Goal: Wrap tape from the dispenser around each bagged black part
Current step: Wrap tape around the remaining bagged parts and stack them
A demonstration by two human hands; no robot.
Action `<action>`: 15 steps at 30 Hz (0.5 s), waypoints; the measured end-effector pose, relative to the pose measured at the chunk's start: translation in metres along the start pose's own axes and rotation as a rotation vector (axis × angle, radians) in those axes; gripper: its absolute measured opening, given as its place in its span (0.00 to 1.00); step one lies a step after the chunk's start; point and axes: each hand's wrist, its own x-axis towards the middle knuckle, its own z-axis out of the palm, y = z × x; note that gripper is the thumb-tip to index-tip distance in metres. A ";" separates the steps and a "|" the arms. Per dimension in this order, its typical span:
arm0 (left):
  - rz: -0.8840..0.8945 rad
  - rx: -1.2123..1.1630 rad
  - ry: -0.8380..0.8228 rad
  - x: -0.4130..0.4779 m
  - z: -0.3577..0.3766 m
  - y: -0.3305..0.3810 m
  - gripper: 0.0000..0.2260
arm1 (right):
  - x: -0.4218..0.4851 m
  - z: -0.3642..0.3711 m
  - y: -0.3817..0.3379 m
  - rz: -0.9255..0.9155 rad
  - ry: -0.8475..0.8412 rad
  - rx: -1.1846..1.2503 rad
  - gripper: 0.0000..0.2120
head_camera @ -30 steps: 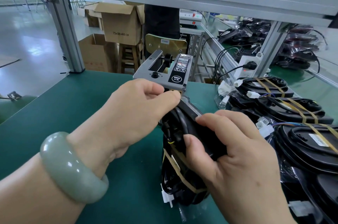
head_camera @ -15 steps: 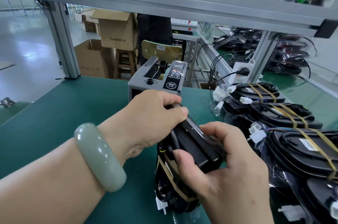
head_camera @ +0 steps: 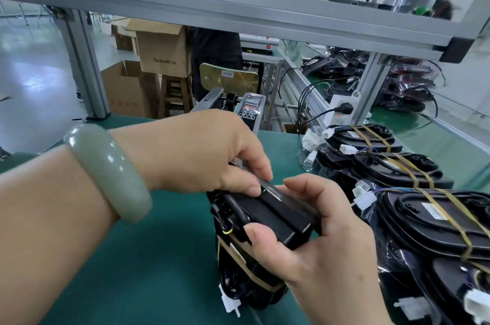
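We see the bagged black plastic part (head_camera: 267,216) upright at the near centre of the green table (head_camera: 132,271), our right hand (head_camera: 318,258) with its grip clamped round the part's top. Our left hand (head_camera: 201,155), its grip pinching a shiny strip of tape (head_camera: 275,190) against the part's far edge, hides much of the grey tape dispenser (head_camera: 250,110) behind it. Taped black parts (head_camera: 397,171) lie in a row at the right.
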 end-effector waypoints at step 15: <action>-0.041 -0.250 -0.025 -0.016 -0.003 -0.036 0.12 | -0.028 0.008 0.048 0.205 -0.440 0.426 0.30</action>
